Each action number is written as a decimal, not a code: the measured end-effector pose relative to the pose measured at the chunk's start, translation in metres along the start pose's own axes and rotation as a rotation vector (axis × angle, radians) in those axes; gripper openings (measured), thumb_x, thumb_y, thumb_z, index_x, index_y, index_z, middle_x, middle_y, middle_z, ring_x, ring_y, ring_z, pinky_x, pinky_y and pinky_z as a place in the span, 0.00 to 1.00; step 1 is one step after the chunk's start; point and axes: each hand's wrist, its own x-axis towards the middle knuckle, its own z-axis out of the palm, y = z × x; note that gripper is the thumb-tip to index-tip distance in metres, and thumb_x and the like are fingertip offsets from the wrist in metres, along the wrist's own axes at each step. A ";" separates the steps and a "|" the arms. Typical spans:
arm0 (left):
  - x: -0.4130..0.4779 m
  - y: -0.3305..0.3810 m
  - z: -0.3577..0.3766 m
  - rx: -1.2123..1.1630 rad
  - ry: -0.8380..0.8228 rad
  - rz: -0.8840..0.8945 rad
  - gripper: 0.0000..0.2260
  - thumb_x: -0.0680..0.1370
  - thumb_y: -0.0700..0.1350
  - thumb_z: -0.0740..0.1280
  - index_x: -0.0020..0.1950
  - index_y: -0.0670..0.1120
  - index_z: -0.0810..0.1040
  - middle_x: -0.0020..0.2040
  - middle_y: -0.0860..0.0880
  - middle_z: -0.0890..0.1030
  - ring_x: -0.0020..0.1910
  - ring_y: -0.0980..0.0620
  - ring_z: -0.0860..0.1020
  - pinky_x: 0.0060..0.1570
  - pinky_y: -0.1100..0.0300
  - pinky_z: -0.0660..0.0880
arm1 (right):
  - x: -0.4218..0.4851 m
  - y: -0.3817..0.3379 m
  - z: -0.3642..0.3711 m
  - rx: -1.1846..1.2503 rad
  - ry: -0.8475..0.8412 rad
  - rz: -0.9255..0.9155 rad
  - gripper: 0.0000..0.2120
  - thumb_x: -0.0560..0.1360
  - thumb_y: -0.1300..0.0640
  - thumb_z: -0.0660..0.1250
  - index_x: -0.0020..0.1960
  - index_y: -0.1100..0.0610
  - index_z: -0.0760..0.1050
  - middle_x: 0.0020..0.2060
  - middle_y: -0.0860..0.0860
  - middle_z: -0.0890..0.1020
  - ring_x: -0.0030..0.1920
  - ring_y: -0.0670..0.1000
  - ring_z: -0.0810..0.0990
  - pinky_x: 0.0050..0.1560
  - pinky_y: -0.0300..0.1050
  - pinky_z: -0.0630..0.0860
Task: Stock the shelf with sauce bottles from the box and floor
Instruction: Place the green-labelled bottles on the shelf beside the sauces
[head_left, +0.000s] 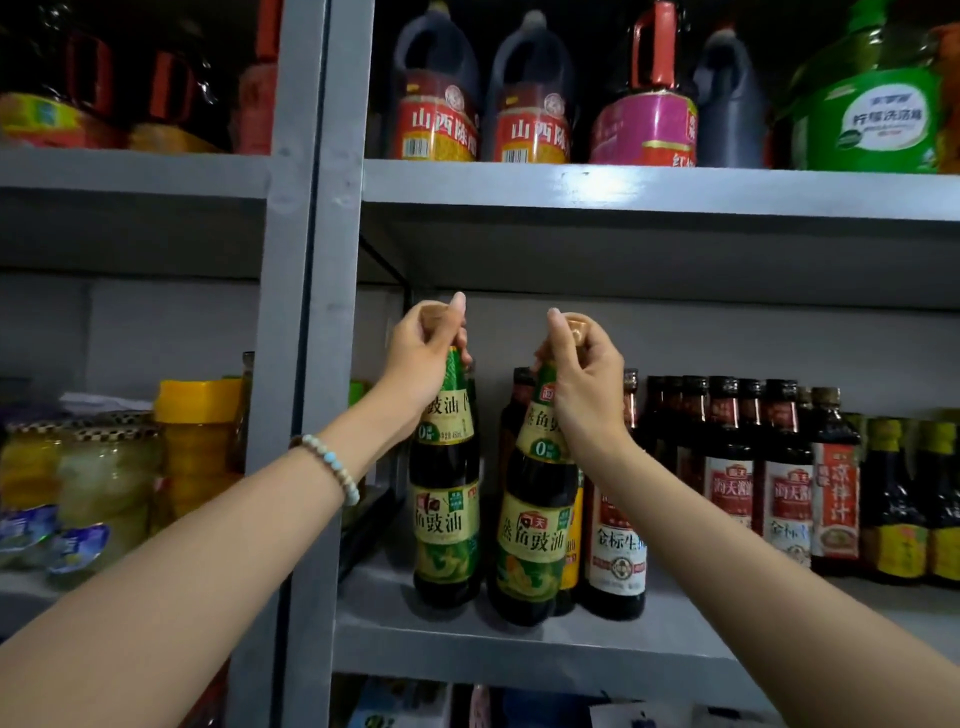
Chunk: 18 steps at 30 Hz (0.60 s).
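Observation:
Two dark sauce bottles with green and yellow labels stand on the grey shelf. My left hand grips the neck and cap of the left bottle. The right bottle leans slightly left, and my right hand is closed around its neck and cap. Both bottle bases rest on the shelf board near its left end. A bead bracelet sits on my left wrist.
A row of dark sauce bottles fills the shelf to the right. Large vinegar jugs and a green tub stand on the shelf above. A grey upright post separates the left bay, which holds jars.

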 end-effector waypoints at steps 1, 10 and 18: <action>0.000 -0.004 -0.001 0.018 -0.008 0.001 0.10 0.79 0.49 0.61 0.44 0.44 0.70 0.33 0.50 0.73 0.27 0.59 0.74 0.30 0.69 0.73 | 0.000 0.004 0.001 -0.010 0.001 0.001 0.10 0.79 0.52 0.62 0.45 0.60 0.73 0.35 0.54 0.76 0.35 0.49 0.75 0.36 0.39 0.75; 0.003 -0.033 -0.007 0.100 -0.017 -0.044 0.10 0.79 0.52 0.61 0.43 0.46 0.71 0.33 0.54 0.74 0.29 0.60 0.74 0.40 0.65 0.72 | -0.005 0.026 0.008 -0.039 -0.098 0.052 0.11 0.78 0.50 0.63 0.40 0.56 0.73 0.31 0.51 0.76 0.33 0.50 0.76 0.36 0.43 0.75; 0.008 -0.047 -0.017 0.136 -0.018 -0.081 0.12 0.78 0.53 0.61 0.40 0.47 0.72 0.33 0.53 0.75 0.30 0.58 0.75 0.39 0.64 0.72 | -0.002 0.036 0.016 -0.026 -0.115 0.103 0.10 0.77 0.50 0.64 0.45 0.57 0.75 0.36 0.54 0.78 0.38 0.52 0.77 0.41 0.43 0.76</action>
